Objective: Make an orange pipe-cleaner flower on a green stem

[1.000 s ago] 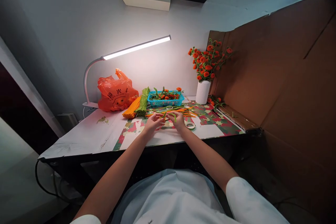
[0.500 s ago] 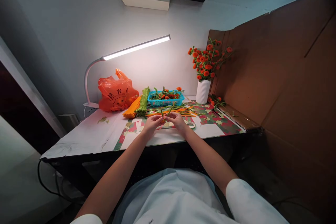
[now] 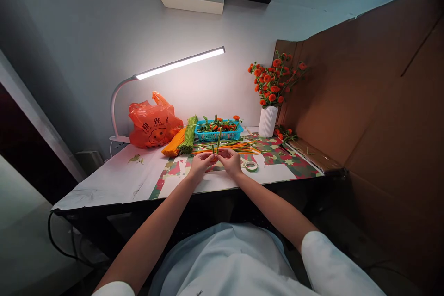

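My left hand (image 3: pixel 201 163) and my right hand (image 3: pixel 230 161) meet over the patterned mat (image 3: pixel 277 155) near the desk's front edge. Both pinch a thin green pipe cleaner (image 3: pixel 218 139) whose two ends stick upward between my fingertips. Behind my hands lie several loose green and orange pipe cleaners (image 3: pixel 239 146). A roll of tape (image 3: pixel 251 165) rests on the mat just right of my right hand.
A blue basket (image 3: pixel 218 131) of small orange flowers stands at the back. Left of it lie orange and green pipe-cleaner bundles (image 3: pixel 182 140) and an orange plastic bag (image 3: pixel 153 121). A white vase (image 3: pixel 268 121) with orange flowers, a desk lamp (image 3: pixel 180 63) and a cardboard wall (image 3: pixel 381 101) stand around.
The green pipe cleaner lay bent low between my hands; its ends have turned upward. My right hand has shifted a little to the left, closer to my left hand.
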{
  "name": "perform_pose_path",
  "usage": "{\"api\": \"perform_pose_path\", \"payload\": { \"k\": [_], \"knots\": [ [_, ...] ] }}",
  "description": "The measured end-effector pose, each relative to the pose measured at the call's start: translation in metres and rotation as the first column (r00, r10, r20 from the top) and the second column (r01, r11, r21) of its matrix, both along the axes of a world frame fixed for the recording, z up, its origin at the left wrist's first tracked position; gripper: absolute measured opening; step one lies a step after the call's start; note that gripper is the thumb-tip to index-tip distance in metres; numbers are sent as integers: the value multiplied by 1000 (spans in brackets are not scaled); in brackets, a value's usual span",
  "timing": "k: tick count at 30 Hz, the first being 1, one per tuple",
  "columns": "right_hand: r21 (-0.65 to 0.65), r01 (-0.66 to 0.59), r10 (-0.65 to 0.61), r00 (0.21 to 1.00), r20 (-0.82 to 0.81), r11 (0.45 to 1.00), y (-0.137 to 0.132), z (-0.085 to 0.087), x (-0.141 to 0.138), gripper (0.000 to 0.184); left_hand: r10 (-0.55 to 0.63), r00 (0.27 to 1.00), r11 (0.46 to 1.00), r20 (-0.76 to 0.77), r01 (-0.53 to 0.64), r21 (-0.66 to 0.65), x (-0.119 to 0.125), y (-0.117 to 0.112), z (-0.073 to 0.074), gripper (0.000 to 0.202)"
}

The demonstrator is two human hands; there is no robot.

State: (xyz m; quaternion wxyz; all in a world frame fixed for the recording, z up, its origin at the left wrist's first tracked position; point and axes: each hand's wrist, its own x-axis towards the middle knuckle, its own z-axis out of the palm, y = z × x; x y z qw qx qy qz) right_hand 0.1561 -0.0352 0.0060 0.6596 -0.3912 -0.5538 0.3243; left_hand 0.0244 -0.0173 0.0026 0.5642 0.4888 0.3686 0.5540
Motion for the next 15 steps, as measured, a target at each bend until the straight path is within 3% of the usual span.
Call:
{"api": "perform_pose_path", "payload": {
  "k": [6,11,15],
  "knots": [
    [30,10,-10,1000,1,1000,4,-2,1,32,-22,1000,1000,-20,22,-21,0,4,-2,50],
    [204,33,-65,986,150,978,-2,0,0,12,-17,1000,999,6,17,38,-2,5,-4,49],
    [308,78,-171,943,286,948,-7,1,-2,18,21,1000,999,10,-21,33,-2,6,-6,41]
  ]
}}
